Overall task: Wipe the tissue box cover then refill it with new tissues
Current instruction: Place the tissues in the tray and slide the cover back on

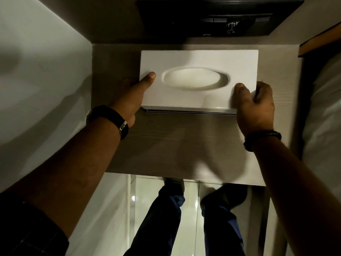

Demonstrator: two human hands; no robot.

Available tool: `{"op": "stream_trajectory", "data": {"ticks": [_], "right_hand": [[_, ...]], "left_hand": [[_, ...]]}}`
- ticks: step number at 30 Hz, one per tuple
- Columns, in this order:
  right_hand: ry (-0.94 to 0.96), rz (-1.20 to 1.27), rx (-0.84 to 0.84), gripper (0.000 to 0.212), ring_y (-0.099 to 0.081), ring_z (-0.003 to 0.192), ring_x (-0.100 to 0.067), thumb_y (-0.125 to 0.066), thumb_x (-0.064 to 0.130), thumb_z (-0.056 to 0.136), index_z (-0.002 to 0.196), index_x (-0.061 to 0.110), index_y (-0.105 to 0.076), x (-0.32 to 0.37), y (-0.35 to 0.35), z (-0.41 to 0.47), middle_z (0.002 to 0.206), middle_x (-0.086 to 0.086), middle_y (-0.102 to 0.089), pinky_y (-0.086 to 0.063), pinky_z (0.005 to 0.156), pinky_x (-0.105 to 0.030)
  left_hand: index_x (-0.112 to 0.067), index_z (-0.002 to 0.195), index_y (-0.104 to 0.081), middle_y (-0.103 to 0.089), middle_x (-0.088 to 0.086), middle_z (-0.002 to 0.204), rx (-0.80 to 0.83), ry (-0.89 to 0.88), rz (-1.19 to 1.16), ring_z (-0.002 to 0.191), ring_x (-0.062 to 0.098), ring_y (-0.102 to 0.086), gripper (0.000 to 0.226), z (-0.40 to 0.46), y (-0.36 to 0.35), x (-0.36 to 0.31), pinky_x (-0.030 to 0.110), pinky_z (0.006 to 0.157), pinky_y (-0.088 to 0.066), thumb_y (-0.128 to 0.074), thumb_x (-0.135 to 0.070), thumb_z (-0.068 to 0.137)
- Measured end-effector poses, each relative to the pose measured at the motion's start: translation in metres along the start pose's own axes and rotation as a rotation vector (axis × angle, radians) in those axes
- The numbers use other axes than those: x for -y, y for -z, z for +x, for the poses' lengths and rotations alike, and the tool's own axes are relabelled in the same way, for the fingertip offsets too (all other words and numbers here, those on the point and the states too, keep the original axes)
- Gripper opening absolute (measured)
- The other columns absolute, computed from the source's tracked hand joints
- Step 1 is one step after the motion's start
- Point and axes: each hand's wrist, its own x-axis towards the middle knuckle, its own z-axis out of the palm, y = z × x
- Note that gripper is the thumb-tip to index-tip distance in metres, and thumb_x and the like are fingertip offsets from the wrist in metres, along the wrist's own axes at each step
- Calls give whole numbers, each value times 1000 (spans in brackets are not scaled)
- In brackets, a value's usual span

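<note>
My left hand (pixel 129 97) grips the left end of the white tissue box cover (pixel 199 61), thumb laid on top beside its oval opening (pixel 195 78). The cover sits on the grey surface (pixel 166 141), toward its back edge. My right hand (pixel 256 106) pinches the cover's right front corner. Behind the cover stands a black safe (pixel 212 17); its small lettering is unreadable.

Both hands, left hand (pixel 132 97) and right hand (pixel 255 106), grip the white tissue box cover (pixel 198 60).
</note>
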Motion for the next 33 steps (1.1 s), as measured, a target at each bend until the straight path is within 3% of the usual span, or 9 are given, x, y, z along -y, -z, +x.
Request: {"op": "stream_trajectory", "data": {"ticks": [4,9,15,22,24,26,28,30,33], "right_hand": [[40,-24,-6,49,-59,103,-19,-54,49,86,120,15,-53,7,-3,-2,119,-6,-62,-49,88,-31],[81,-21,-47,38,-58,97,-14,-52,44,90,116,16,-54,7,-1,-3,113,-3,-62,-47,82,-24],[135,-27,-46,42,-56,109,-21,-49,42,93,121,12,-54,3,0,-4,118,-6,-61,-47,92,-31],[137,-56,-102,44,-52,107,-14,-50,38,94,127,9,-54,-4,1,-2,124,-11,-56,-42,91,-16],[120,-101,-79,42,-54,108,-19,-49,39,96,127,11,-56,-8,3,4,122,-10,-58,-46,94,-28],[111,-115,-51,34,-56,105,-17,-49,39,96,118,15,-60,-10,6,7,114,-5,-62,-46,89,-28],[99,-98,-36,16,-54,86,-5,-48,38,96,95,26,-59,-10,5,9,90,9,-60,-39,75,-14],[93,-106,-44,21,-48,66,7,-48,35,95,75,31,-49,-8,3,8,72,17,-49,-33,61,-5],[98,-101,-52,15,-47,68,4,-48,34,96,82,29,-52,-11,1,8,79,13,-53,-34,61,-6]], "left_hand": [[-32,95,-59,-67,-5,103,-8,21,-20,96,15,-65,25,1,2,3,40,85,-56,-69,-50,82],[-30,92,-58,-67,-8,98,-56,-52,2,88,8,-65,23,1,-8,2,24,67,-51,-67,-50,83],[-29,88,-58,-63,-11,88,-94,-96,29,59,-13,-60,21,-2,-13,6,5,44,-43,-65,-48,86],[-31,92,-57,-64,-10,97,-101,-90,86,84,3,-61,23,-4,-14,3,17,61,-49,-65,-51,85],[-28,96,-57,-65,-5,102,-112,-88,98,90,9,-62,28,-3,-16,2,24,70,-52,-66,-51,84],[-25,97,-57,-65,-3,103,-129,-91,123,91,11,-63,31,-2,-17,1,26,72,-53,-66,-52,83],[-21,101,-58,-65,1,105,-136,-92,148,92,14,-63,36,0,-18,1,29,75,-55,-65,-51,84],[-17,103,-58,-65,3,105,-151,-97,181,91,16,-63,39,0,-20,1,31,75,-55,-65,-51,84],[-14,103,-58,-62,0,98,-180,-129,220,83,11,-59,42,-1,-21,2,22,63,-48,-63,-52,85]]}}
